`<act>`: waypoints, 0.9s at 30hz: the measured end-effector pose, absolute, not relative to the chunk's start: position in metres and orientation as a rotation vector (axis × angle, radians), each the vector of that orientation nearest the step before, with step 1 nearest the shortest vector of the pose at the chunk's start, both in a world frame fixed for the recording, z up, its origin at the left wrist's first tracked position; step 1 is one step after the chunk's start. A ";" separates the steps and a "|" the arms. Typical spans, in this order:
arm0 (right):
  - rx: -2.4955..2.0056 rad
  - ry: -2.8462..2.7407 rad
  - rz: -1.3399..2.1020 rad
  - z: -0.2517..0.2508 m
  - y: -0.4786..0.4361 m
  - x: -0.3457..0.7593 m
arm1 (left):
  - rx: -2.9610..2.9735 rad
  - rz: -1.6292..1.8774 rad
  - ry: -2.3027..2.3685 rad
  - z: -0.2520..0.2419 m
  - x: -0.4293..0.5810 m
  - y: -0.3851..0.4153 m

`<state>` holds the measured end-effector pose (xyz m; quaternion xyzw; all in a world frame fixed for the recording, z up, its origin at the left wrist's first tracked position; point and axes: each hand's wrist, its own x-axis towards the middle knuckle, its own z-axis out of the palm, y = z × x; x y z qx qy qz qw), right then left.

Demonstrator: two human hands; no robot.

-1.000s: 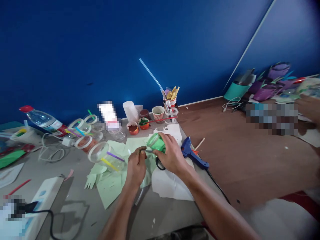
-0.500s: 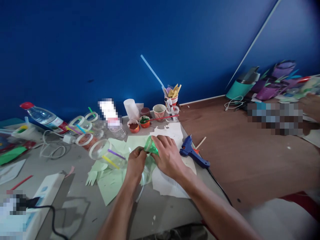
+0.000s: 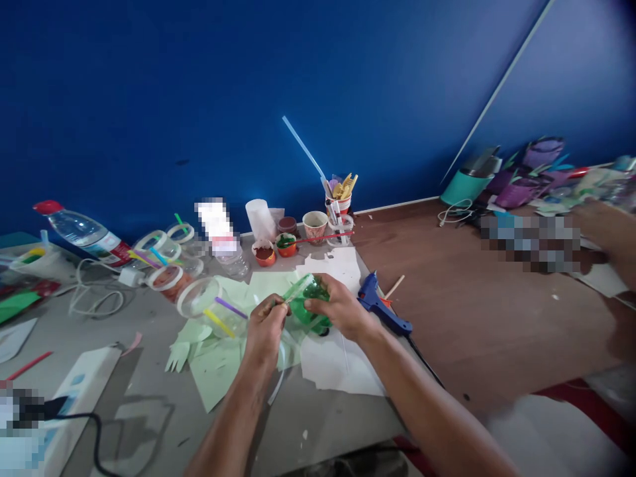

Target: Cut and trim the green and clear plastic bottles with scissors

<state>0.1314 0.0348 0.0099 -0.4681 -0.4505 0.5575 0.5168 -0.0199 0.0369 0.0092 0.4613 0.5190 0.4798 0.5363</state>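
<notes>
Water bottle (image 3: 79,228) with red cap lies far left on the grey table (image 3: 149,371). Clear cups with coloured straws (image 3: 201,299) sit right of it, beside pale green paper sheets (image 3: 216,374). Left hand (image 3: 263,329) is above the sheets, fingertips pinched tight on the rim of the green plastic cup (image 3: 309,306). The cup is held off the table, tilted, between both hands. Right hand (image 3: 340,310) wraps its far side, closed firmly around it. White paper (image 3: 332,368) lies below. Blue glue gun (image 3: 383,310) lies just right of the right hand. Another person's hand (image 3: 606,232) shows far right, blurred.
</notes>
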 end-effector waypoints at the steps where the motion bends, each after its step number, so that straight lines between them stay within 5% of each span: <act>1: -1.055 -1.017 1.431 0.011 0.035 0.132 | 1.057 1.154 1.188 0.010 -0.021 0.035; 12: -0.585 -0.711 2.018 0.010 0.039 0.143 | 0.836 1.237 0.920 0.032 -0.021 0.016; 27: -0.464 -0.729 1.947 0.014 0.033 0.136 | 0.839 1.313 0.639 0.030 -0.026 0.007</act>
